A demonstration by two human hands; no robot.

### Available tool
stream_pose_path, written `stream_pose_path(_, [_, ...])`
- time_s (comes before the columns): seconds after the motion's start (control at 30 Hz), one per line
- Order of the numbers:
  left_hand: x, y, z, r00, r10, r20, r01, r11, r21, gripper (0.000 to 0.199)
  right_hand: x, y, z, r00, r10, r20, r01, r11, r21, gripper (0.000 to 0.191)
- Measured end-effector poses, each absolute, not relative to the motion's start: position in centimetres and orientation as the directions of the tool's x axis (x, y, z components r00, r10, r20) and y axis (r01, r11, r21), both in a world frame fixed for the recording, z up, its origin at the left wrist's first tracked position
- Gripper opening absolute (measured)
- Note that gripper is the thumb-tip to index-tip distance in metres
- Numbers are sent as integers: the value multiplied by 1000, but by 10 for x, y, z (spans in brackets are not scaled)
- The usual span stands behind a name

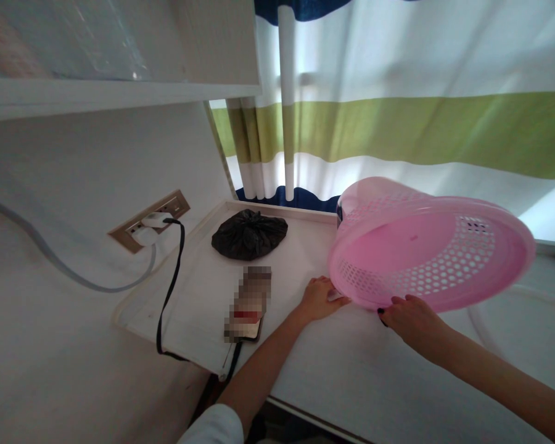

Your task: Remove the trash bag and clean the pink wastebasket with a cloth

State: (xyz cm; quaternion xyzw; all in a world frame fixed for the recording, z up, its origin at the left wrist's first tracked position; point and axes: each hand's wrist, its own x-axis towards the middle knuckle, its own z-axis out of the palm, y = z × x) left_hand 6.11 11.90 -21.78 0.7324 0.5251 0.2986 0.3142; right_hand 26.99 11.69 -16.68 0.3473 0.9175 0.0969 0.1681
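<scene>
A pink plastic laundry basket (414,237) with rows of round holes lies tipped on its side on the white desk, its mouth turned towards me. My right hand (414,317) is closed on the near lower rim, fingertips over the edge and the thumb below. At the rim's left end, my left hand (321,300) rests low by the desk surface with its fingers bent round the edge and the thumb stretched along it. Part of the left fingers is hidden by the hand itself. The basket's base points back towards the curtain.
Left of the basket are a knotted black plastic bag (250,234) and a phone (250,305) with a blurred screen. A black cable (171,296) runs from the wall socket (150,220) over the desk edge. A shelf (120,95) juts out above; a striped curtain (420,129) hangs behind.
</scene>
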Motion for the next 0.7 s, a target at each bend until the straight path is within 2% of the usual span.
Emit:
stream_pose_path(0.17, [58, 122, -224, 180, 963, 199, 475, -263, 840, 34, 278, 123, -150, -663, 718, -211, 669, 695, 262, 34])
stream_pose_path(0.27, [58, 126, -229, 20, 964, 267, 357, -256, 898, 30, 286, 144, -133, -605, 783, -144, 725, 617, 306, 38])
stream_pose_path(0.33, [59, 128, -230, -18, 959, 283, 318, -263, 911, 32, 291, 160, -126, -573, 814, -99, 749, 569, 339, 43])
stream_pose_path(0.43, [61, 128, -230, 88, 966, 245, 307, -260, 916, 37, 296, 178, -125, -515, 853, -82, 796, 512, 324, 46])
stream_pose_path(0.53, [63, 127, -230, 207, 953, 219, 333, -279, 901, 36, 294, 191, -135, -517, 851, -92, 809, 521, 274, 44])
stream_pose_path(0.7, [68, 122, -225, 208, 935, 286, 390, -348, 853, 34, 285, 205, -159, -529, 843, -98, 811, 536, 235, 35])
